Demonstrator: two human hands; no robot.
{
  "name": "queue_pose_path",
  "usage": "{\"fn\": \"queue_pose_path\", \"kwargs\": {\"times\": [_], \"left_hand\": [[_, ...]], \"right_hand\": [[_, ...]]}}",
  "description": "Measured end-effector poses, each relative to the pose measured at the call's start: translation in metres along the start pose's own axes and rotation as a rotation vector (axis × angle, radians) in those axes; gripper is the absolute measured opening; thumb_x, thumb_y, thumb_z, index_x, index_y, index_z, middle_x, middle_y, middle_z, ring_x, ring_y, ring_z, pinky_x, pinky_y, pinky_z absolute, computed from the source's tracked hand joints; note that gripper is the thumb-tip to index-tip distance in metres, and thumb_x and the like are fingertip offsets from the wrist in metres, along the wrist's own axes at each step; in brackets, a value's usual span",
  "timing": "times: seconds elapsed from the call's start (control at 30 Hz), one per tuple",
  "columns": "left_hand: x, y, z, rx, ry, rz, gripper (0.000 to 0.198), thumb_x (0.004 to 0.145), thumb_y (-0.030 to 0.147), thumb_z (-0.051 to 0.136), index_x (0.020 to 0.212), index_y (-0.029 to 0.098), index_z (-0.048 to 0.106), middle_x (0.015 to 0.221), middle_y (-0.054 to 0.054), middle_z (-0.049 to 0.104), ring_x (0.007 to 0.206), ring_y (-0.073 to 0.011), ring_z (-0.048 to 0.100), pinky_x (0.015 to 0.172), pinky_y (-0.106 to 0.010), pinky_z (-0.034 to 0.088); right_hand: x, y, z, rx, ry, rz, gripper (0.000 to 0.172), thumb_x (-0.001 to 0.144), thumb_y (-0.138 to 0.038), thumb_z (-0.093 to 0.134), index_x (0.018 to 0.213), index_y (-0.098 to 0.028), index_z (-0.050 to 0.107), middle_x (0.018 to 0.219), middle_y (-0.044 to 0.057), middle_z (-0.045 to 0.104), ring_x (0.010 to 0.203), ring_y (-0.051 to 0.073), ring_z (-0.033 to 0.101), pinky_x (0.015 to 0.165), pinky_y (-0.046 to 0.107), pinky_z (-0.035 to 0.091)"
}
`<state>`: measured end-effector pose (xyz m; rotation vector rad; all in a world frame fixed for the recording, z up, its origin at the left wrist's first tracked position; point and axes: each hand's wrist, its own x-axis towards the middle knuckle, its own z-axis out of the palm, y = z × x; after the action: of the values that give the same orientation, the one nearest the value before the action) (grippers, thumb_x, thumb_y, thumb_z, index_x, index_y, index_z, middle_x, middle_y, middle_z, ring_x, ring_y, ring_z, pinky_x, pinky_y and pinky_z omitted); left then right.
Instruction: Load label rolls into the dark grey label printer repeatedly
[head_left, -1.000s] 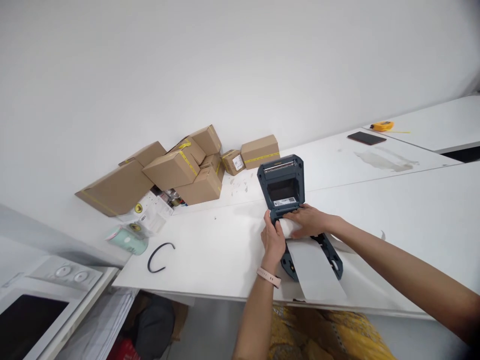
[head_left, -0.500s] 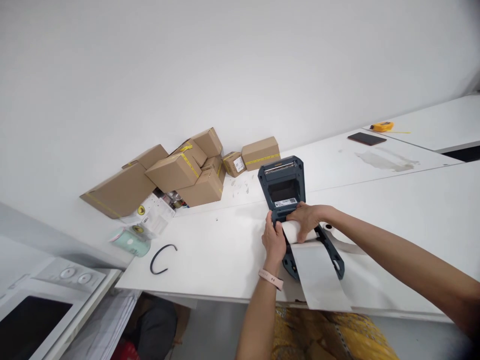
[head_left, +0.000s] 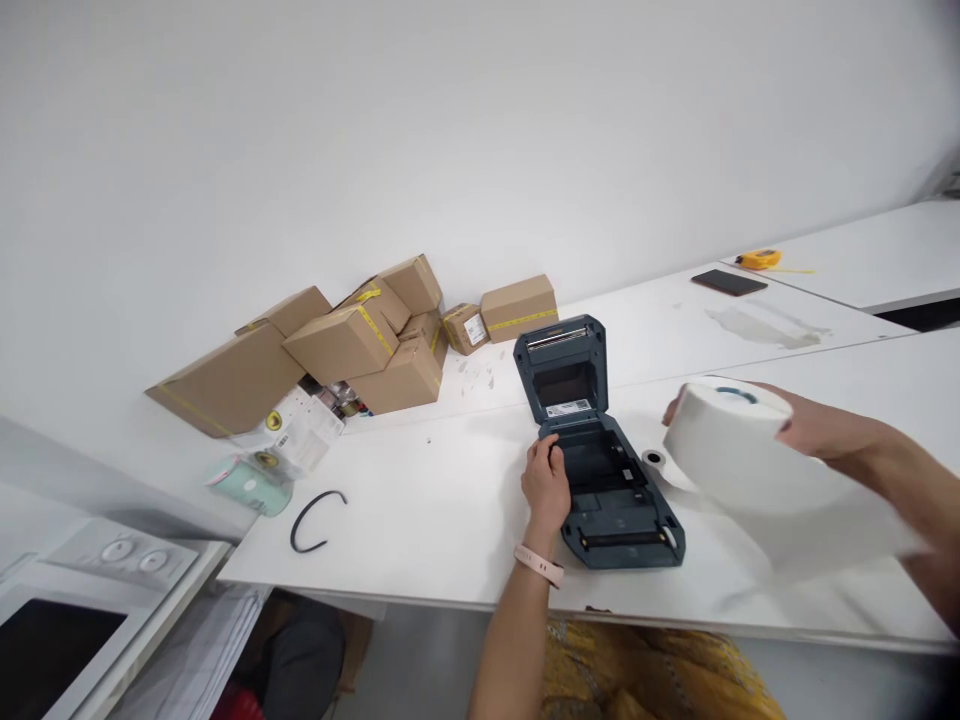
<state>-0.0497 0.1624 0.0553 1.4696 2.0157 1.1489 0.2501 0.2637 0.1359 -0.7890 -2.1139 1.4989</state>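
A dark label printer [head_left: 615,505] lies on the white table with its lid [head_left: 568,370] raised and its roll bay bare. My left hand [head_left: 547,485] grips the printer's left edge near the hinge, fingers curled over the rim. Off to the right, my right hand [head_left: 829,425] holds a large white label roll [head_left: 724,430] above the table. A loose, blurred strip of label paper trails from it toward my forearm. A smaller white roll [head_left: 654,460] rests against the printer's right side, partly behind the big roll's paper.
Stacked cardboard boxes [head_left: 345,340] stand along the wall. A black curved band [head_left: 294,525] and a mint-green container [head_left: 251,485] lie at left, near a microwave [head_left: 67,630]. A phone [head_left: 729,282] and a yellow tape measure [head_left: 760,260] are at far right.
The large label roll has left the printer's bay, carried right and up in my right hand, its paper strip swinging along. My left hand has stayed on the printer's edge.
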Motion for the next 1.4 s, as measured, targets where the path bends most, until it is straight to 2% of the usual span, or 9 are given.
{"fn": "queue_pose_path", "kwargs": {"times": [0.1, 0.23, 0.43, 0.63, 0.87, 0.97, 1.07, 1.2, 1.4], "left_hand": [[0.000, 0.000, 0.001, 0.007, 0.002, -0.003, 0.039, 0.102, 0.032, 0.037, 0.128, 0.025, 0.064, 0.138, -0.010, 0.064, 0.126, -0.0273, 0.060, 0.109, -0.043, 0.044], [0.001, 0.000, 0.001, 0.007, -0.003, 0.001, 0.038, 0.102, 0.032, 0.036, 0.128, 0.027, 0.064, 0.137, -0.008, 0.065, 0.127, -0.0260, 0.060, 0.109, -0.041, 0.044], [0.000, 0.000, 0.000, 0.002, -0.003, 0.011, 0.039, 0.102, 0.032, 0.035, 0.128, 0.025, 0.064, 0.138, -0.009, 0.064, 0.128, -0.0267, 0.059, 0.108, -0.042, 0.044], [0.000, 0.000, 0.001, 0.000, 0.003, 0.007, 0.038, 0.101, 0.033, 0.036, 0.126, 0.027, 0.065, 0.136, -0.008, 0.065, 0.126, -0.0257, 0.061, 0.107, -0.041, 0.045], [0.000, 0.001, 0.000, -0.007, -0.002, 0.009, 0.039, 0.102, 0.033, 0.036, 0.127, 0.026, 0.064, 0.137, -0.009, 0.065, 0.126, -0.0266, 0.061, 0.108, -0.041, 0.044], [-0.001, 0.002, -0.001, -0.004, -0.009, 0.001, 0.039, 0.102, 0.033, 0.035, 0.127, 0.027, 0.064, 0.138, -0.008, 0.065, 0.126, -0.0266, 0.060, 0.107, -0.041, 0.045], [-0.001, 0.002, -0.001, -0.002, -0.011, -0.004, 0.039, 0.102, 0.034, 0.035, 0.128, 0.027, 0.063, 0.138, -0.009, 0.064, 0.127, -0.0265, 0.059, 0.108, -0.041, 0.043], [-0.001, 0.001, -0.001, -0.007, -0.007, 0.001, 0.038, 0.102, 0.034, 0.036, 0.128, 0.028, 0.064, 0.138, -0.008, 0.065, 0.127, -0.0262, 0.059, 0.108, -0.041, 0.044], [0.000, -0.001, 0.000, -0.002, -0.002, 0.016, 0.037, 0.102, 0.033, 0.036, 0.127, 0.026, 0.064, 0.136, -0.008, 0.065, 0.126, -0.0250, 0.061, 0.109, -0.039, 0.044]], "right_hand": [[-0.019, 0.029, -0.015, 0.011, 0.152, 0.071, 0.071, 0.064, -0.056, 0.080, 0.128, -0.028, 0.064, 0.134, 0.020, 0.065, 0.116, 0.039, 0.065, 0.091, 0.043, 0.056], [-0.018, 0.054, -0.019, -0.048, 0.155, 0.158, 0.072, 0.070, -0.048, 0.079, 0.135, -0.029, 0.055, 0.134, 0.017, 0.066, 0.118, 0.038, 0.064, 0.093, 0.042, 0.055], [-0.005, 0.083, 0.006, -0.086, 0.225, 0.131, 0.058, 0.068, -0.050, 0.069, 0.121, -0.028, 0.059, 0.114, 0.016, 0.073, 0.106, 0.038, 0.069, 0.085, 0.043, 0.055], [-0.003, 0.102, 0.022, -0.092, 0.194, 0.100, 0.054, 0.072, -0.050, 0.066, 0.123, -0.031, 0.060, 0.114, 0.015, 0.073, 0.105, 0.038, 0.069, 0.082, 0.042, 0.056], [-0.004, 0.081, -0.018, -0.155, 0.139, 0.150, 0.067, 0.074, -0.043, 0.076, 0.138, -0.037, 0.059, 0.147, 0.011, 0.059, 0.133, 0.034, 0.058, 0.098, 0.039, 0.054], [0.006, 0.051, -0.016, -0.262, 0.185, 0.069, 0.055, 0.085, -0.050, 0.066, 0.138, -0.037, 0.060, 0.153, 0.007, 0.054, 0.141, 0.032, 0.050, 0.105, 0.043, 0.050], [0.027, 0.028, 0.011, -0.502, 0.074, -0.009, 0.037, 0.092, -0.050, 0.056, 0.120, -0.032, 0.072, 0.132, 0.007, 0.070, 0.124, 0.031, 0.064, 0.111, 0.050, 0.045], [0.053, 0.032, 0.052, -0.988, -0.007, -0.028, 0.025, 0.085, -0.035, 0.057, 0.095, -0.025, 0.078, 0.095, 0.010, 0.080, 0.100, 0.032, 0.073, 0.119, 0.061, 0.022], [0.061, 0.054, 0.069, -1.139, -0.070, 0.008, 0.021, 0.074, -0.023, 0.062, 0.086, -0.022, 0.079, 0.077, 0.010, 0.078, 0.087, 0.031, 0.074, 0.115, 0.056, 0.026]]}}
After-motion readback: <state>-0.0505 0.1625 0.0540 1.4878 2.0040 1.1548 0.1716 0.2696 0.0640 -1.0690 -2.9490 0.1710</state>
